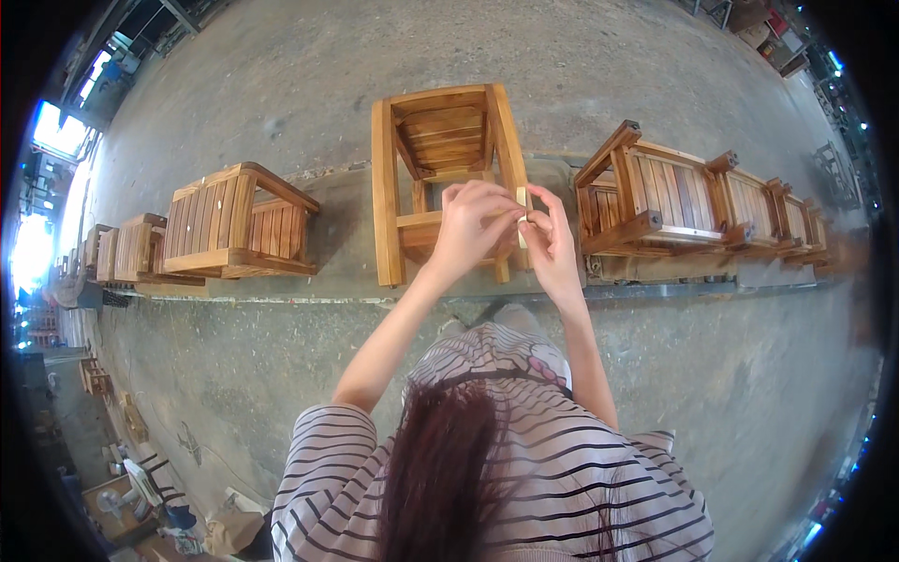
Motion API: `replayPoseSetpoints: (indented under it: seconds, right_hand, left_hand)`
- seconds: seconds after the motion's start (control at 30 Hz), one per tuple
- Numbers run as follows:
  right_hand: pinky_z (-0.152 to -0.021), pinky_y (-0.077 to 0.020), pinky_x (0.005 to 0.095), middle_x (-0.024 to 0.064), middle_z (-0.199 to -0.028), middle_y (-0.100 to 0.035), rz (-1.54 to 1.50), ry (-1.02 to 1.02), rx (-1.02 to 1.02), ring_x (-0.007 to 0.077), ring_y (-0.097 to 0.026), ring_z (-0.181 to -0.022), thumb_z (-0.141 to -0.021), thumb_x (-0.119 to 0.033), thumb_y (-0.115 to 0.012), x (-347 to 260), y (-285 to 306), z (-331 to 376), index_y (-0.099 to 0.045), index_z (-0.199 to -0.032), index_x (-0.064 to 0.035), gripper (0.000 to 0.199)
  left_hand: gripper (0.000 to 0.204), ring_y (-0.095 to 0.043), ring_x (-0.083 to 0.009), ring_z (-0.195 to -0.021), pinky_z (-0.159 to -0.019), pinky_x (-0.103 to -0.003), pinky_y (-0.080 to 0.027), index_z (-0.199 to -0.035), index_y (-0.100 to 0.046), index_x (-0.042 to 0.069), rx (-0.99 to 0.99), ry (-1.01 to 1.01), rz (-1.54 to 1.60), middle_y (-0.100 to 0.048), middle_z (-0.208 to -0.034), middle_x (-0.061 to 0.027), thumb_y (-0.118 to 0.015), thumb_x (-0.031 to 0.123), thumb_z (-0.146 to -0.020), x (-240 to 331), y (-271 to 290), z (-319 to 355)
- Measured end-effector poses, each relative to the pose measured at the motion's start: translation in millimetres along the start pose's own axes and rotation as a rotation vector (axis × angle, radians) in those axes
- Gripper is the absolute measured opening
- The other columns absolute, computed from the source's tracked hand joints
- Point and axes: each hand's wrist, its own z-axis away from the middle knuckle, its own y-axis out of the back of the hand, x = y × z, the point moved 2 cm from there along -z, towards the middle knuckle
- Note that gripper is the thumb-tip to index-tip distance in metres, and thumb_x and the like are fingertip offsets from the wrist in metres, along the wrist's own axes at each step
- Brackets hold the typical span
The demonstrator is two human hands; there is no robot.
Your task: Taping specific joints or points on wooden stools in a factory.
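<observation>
My two hands meet above the near right part of a wooden chair lying right in front of me. A short, thin, pale strip stands between the fingers. What it is made of cannot be made out. My right hand is closed on it, thumb and fingers pressing from the right. Bent inward, my left hand has its fingertips pinched at the strip's middle, just beside the right fingertips. Both hands partly cover the chair's front rail and right leg behind them.
More slatted wooden chairs line a low platform: a chair to the left, another chair lying to the right, with several beyond each. Concrete floor stretches behind. Boxes and a small fan sit at the lower left.
</observation>
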Motion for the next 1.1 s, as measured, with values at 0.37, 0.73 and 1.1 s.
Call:
replayPoseSetpoints:
  seconds: [0.37,0.73,1.1]
  right_hand:
    - [-0.063,-0.0514,0.0289,0.0171,-0.081,-0.068,0.324,-0.024,-0.049,0.0187,-0.069,-0.073,-0.094,-0.002,-0.055,32.7,-7.6,-31.0,-0.055,-0.097,0.0042,0.007]
    - [-0.072,-0.0515,0.0268,0.0144,-0.089,-0.067,0.057,-0.066,-0.075,0.0193,-0.069,-0.080,-0.099,-0.004,-0.050,52.8,32.9,-66.4,-0.051,-0.101,0.0027,0.007]
    - [-0.075,-0.0517,0.0277,0.0137,-0.095,-0.066,-0.061,-0.178,-0.122,0.0188,-0.068,-0.080,-0.099,-0.007,-0.051,81.8,68.3,-91.7,-0.049,-0.107,0.0002,0.011]
  left_hand:
    - [0.007,-0.059,-0.0188,-0.087,-0.079,-0.031,-0.046,-0.088,-0.071,0.004,0.595,0.499,0.286,-0.064,-0.087,-0.0107,-0.070,0.011,-0.086,-13.3,-43.5,24.8]
    - [0.017,-0.046,-0.0260,-0.106,-0.093,-0.040,-0.037,-0.087,-0.076,0.012,0.546,0.818,-0.408,-0.051,-0.107,-0.0078,-0.077,0.027,-0.079,-72.6,-88.7,96.8]
    - [0.054,-0.038,-0.0215,-0.105,-0.096,-0.034,-0.034,-0.122,-0.055,0.007,0.874,0.846,-0.306,-0.041,-0.105,-0.0070,-0.081,0.022,-0.078,-83.8,-120.1,98.1]
